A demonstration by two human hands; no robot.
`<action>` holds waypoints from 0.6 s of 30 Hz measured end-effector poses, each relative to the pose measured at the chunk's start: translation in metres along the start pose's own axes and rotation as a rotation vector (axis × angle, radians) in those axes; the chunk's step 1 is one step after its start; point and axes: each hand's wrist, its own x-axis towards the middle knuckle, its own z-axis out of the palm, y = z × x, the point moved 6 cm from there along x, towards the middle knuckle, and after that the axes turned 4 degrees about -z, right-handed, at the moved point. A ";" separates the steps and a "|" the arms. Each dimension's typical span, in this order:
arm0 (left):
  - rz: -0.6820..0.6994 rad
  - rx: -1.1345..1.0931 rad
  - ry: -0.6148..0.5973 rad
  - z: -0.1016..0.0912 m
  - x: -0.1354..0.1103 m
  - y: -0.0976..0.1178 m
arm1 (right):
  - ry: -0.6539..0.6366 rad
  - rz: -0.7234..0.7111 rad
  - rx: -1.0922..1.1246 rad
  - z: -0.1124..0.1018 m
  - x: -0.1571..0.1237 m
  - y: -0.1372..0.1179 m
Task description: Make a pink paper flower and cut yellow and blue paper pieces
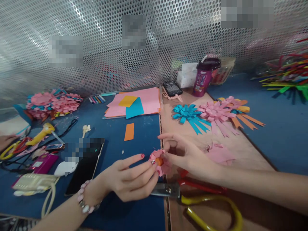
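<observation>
A small pink paper flower (166,170) with an orange centre is held between my hands. The fingers of my left hand (133,181) pinch its left side; a beaded bracelet circles that wrist. My right hand (190,157) grips the flower from the right between thumb and fingers, with the index finger raised. Below both hands lie large scissors (211,199) with red and yellow handles, their blades partly hidden by my left hand. An orange paper strip (129,132) rests on the blue surface beyond my left hand. Pink paper pieces (220,154) lie behind my right forearm.
Finished blue (186,112) and pink (214,110) paper rosettes lie at right, near a purple cup (203,77). Coloured sheets (149,98) are stacked at the back. A phone (86,166) and cables lie left. Another person's hand (6,141) shows at the left edge.
</observation>
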 end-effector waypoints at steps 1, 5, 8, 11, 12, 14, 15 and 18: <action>-0.012 -0.027 -0.002 0.000 0.000 -0.001 | 0.008 0.008 0.008 0.000 0.000 0.000; -0.032 -0.087 -0.007 0.001 0.000 -0.001 | 0.033 0.050 0.024 -0.001 -0.002 0.002; -0.010 -0.042 -0.016 0.001 0.001 0.001 | 0.054 0.039 -0.037 -0.002 -0.002 0.002; -0.011 -0.026 -0.039 0.003 0.000 0.001 | 0.069 0.028 -0.083 -0.002 -0.003 0.000; -0.014 -0.028 -0.044 0.003 -0.001 0.001 | 0.072 0.026 -0.089 -0.002 -0.004 -0.001; -0.021 -0.037 -0.044 0.004 -0.002 0.001 | 0.078 0.020 -0.089 -0.002 -0.004 -0.002; -0.026 -0.047 -0.040 0.004 -0.002 0.001 | 0.080 0.019 -0.088 -0.001 -0.005 -0.003; -0.055 -0.104 -0.028 0.003 0.000 -0.001 | 0.074 0.028 -0.072 0.000 -0.004 -0.002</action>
